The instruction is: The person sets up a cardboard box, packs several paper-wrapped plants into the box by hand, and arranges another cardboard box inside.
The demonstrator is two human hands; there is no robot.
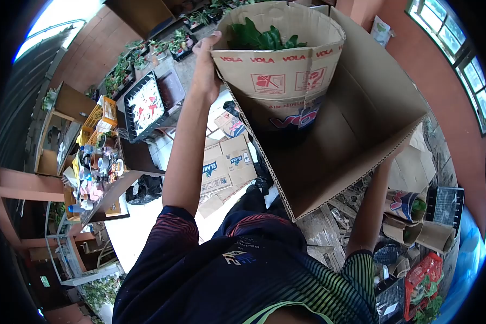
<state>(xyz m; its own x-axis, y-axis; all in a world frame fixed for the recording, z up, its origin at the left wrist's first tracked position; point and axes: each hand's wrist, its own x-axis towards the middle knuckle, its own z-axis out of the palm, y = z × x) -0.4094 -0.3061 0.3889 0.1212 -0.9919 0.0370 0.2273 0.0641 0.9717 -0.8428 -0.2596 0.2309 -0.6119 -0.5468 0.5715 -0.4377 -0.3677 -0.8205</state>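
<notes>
A big open cardboard box [356, 146] is tilted in front of me. Inside it stands a rolled cardboard sleeve [270, 75] printed with red VOLA lettering, and green leaves [267, 36] show in its top. My left hand [205, 67] is closed on the upper left edge of the box, beside the sleeve, thumb upward. My right forearm [373, 205] reaches up to the lower right side of the box; the right hand itself is hidden behind the cardboard, so its fingers do not show.
At right, a worn wooden surface holds cardboard rolls [437, 235], a red tray [424, 281] and a black crate [449, 205]. Flattened cardboard [229, 167] lies on the floor. A black tray [146, 105], yellow crates [105, 113], a cluttered table [97, 173] and potted plants [178, 43] are at left.
</notes>
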